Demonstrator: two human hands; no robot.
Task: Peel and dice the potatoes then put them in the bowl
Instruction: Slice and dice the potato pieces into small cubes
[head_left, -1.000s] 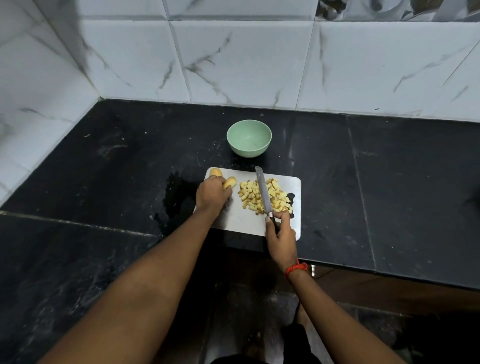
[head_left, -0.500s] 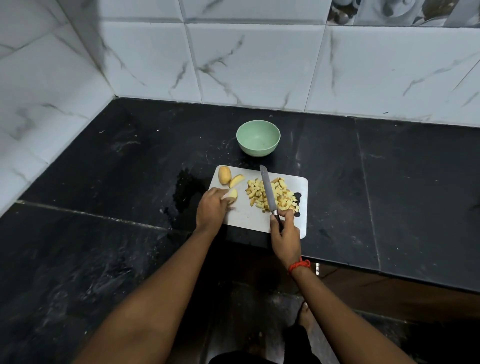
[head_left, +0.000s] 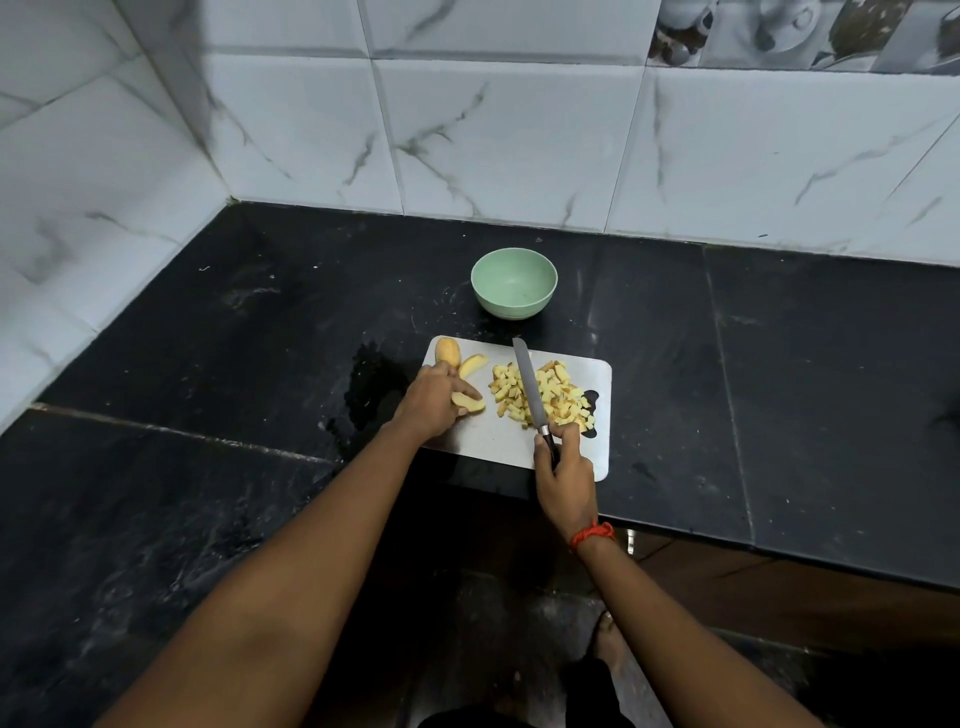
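A corner of a kitchen is seen, walled with white marble-patterned tiles (head_left: 519, 135) on the back and the left side. A black stone countertop (head_left: 234, 338) runs along both walls, and its front edge is reached at the lower right, where a brown surface is seen below it. A dark wet patch (head_left: 371, 387) is spread on the counter just left of the board.

A white cutting board (head_left: 493, 441) is laid on the counter near its front edge. Behind it, close to but apart from the board's far edge, a pale green bowl (head_left: 514, 283) is set upright; nothing is seen inside it.

On the right half of the board a heap of diced potato (head_left: 556, 397) is piled. At the far left corner of the board a small whole potato (head_left: 448, 352) is placed, and beside it a peeled wedge (head_left: 474, 365) is laid.

The left hand (head_left: 434, 400) is closed loosely over a peeled potato piece (head_left: 468, 402), which is pressed to the board beneath the fingertips. The right hand (head_left: 563, 470) is wrapped firmly around the dark handle of a knife (head_left: 530, 389), with the blade pointed away from the person and laid across the heap of dice. A red thread (head_left: 592, 535) is worn around the right wrist.
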